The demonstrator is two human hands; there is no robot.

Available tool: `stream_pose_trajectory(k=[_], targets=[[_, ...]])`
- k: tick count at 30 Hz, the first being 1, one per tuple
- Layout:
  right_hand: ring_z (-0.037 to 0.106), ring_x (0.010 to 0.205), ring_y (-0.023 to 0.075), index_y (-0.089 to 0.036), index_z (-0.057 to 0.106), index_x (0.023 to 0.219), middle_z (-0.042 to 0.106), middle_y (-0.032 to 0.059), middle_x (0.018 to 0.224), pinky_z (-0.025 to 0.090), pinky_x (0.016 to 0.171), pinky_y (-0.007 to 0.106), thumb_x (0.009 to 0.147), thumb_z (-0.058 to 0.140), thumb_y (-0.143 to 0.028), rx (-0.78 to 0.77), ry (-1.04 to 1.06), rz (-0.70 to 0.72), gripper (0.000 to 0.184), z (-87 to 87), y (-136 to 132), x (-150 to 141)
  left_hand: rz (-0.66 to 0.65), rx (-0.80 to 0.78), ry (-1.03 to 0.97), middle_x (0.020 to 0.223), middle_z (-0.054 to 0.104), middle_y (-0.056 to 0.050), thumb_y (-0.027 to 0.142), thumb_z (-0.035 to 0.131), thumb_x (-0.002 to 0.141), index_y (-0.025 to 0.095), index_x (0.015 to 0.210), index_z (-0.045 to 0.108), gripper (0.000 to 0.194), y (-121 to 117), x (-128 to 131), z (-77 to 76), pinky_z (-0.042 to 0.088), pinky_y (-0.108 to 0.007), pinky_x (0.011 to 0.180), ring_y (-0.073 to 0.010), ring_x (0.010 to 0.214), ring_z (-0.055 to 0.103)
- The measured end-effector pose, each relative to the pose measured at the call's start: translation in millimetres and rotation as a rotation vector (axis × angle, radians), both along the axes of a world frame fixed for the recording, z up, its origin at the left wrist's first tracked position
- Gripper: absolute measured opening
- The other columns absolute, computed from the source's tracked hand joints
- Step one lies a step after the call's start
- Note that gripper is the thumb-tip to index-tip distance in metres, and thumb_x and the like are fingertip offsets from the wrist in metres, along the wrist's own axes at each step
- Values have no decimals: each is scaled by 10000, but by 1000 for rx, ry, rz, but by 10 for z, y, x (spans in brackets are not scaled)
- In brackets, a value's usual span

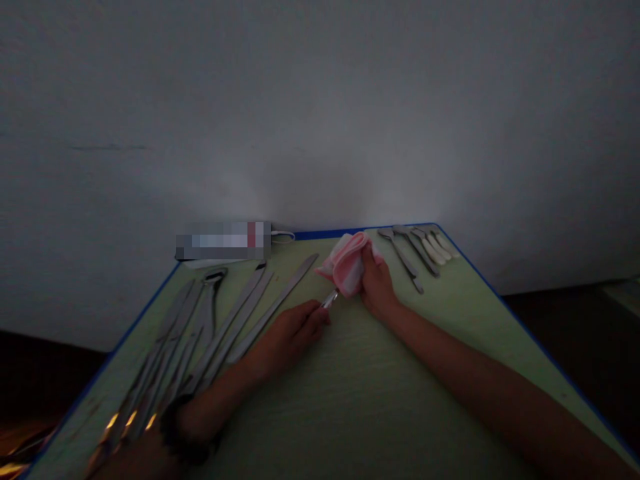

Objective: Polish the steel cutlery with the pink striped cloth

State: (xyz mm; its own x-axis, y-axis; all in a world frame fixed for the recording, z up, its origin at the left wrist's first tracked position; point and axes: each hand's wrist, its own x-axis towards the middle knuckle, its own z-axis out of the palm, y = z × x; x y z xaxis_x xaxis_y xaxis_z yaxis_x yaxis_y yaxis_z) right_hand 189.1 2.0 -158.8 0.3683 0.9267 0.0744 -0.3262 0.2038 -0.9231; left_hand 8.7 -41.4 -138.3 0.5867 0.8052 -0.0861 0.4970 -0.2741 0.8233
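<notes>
My left hand [300, 327] is closed around the shiny handle of a metal utensil [329, 299]. The utensil's other end disappears into a folded pink-and-white cloth [349, 263], so I cannot tell its kind. Fingers of my right hand [378, 283] grip the cloth from its right side and press it around that hidden end. Both hands are above the middle of the pale green table [370, 380]. A long table knife [280, 303] lies just left of my left hand, partly covered by the forearm.
Several knives [235, 317] and a tool with a ring-shaped head [214, 277] lie along the left. Spoons [403, 257] and white-handled utensils [435, 248] are at the back right. A blurred box-like object [225, 241] with a white cable stands by the wall. Blue edging [325, 235] borders the table.
</notes>
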Motion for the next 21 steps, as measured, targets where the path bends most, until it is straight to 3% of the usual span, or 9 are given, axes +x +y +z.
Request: stream_pose_trajectory(k=[4, 8, 13, 18, 21], targets=[[491, 586, 117, -193, 587, 791, 580, -3, 674, 369, 528, 223, 755, 493, -576, -57, 69, -14, 395, 24, -75, -74, -8, -27, -2, 617, 460, 38, 427, 333, 899, 185, 786, 514, 322, -14, -4, 9, 350, -199, 508, -110, 559, 446], [485, 568, 109, -209, 581, 786, 587, -13, 675, 368, 521, 215, 730, 564, -517, -85, 196, 97, 313, 30, -211, -234, -29, -39, 2, 651, 498, 22, 420, 345, 890, 180, 794, 523, 314, -10, -2, 71, 390, -216, 552, -125, 589, 472], [497, 567, 126, -205, 620, 832, 612, -5, 679, 347, 511, 229, 728, 563, -538, -123, 119, 202, 354, -16, -321, -367, -43, -5, -20, 725, 582, -16, 369, 389, 865, 180, 828, 579, 271, -3, 7, 120, 420, -238, 633, -167, 697, 514], [491, 566, 126, -217, 603, 812, 596, -16, 656, 343, 520, 232, 743, 540, -541, -117, 201, 176, 337, 41, -253, -296, -20, -64, -86, 741, 571, -6, 362, 383, 880, 189, 903, 576, 260, -13, 18, 119, 397, -216, 578, -145, 651, 490], [455, 535, 114, -213, 569, 741, 560, -29, 617, 337, 512, 229, 740, 554, -520, -101, 166, 125, 307, 82, -188, -199, 5, -97, -92, 677, 506, 18, 391, 381, 888, 182, 808, 536, 272, -20, 14, 108, 372, -204, 541, -120, 602, 453]])
